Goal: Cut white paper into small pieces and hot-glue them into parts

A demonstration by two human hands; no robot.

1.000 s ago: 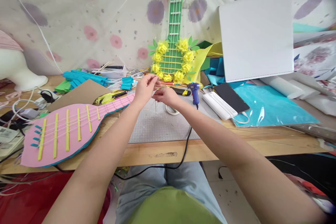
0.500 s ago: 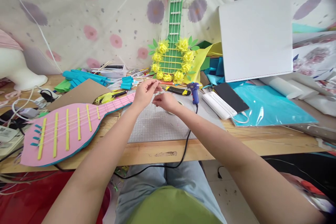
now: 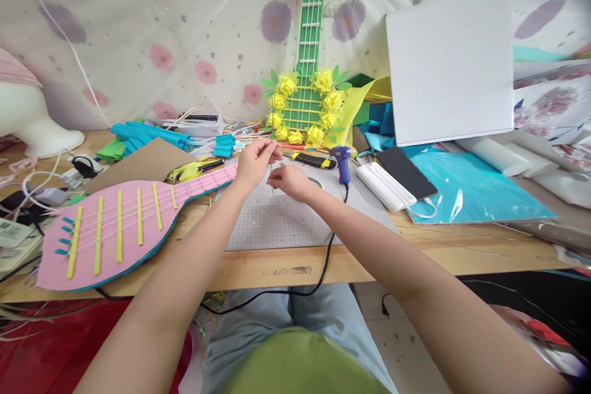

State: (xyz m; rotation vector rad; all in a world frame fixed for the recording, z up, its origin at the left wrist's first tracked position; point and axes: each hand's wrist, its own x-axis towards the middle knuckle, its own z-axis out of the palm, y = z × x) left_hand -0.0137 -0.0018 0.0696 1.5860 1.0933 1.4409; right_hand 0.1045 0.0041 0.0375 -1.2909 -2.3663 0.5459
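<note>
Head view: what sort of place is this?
Probably a craft workspace, home or small studio I can't tell. Evidence: a glue gun, a cutter and a gridded mat on the bench, plus a handmade-looking pink guitar.

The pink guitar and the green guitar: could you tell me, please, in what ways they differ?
Pose: the pink guitar lies flat on the table, while the green guitar stands upright at the back.
Decoration: yellow flowers frame the green guitar's body; the pink guitar shows none.
Main colour: one is pink, the other green.
Shared: both have yellow strips across the body.
</note>
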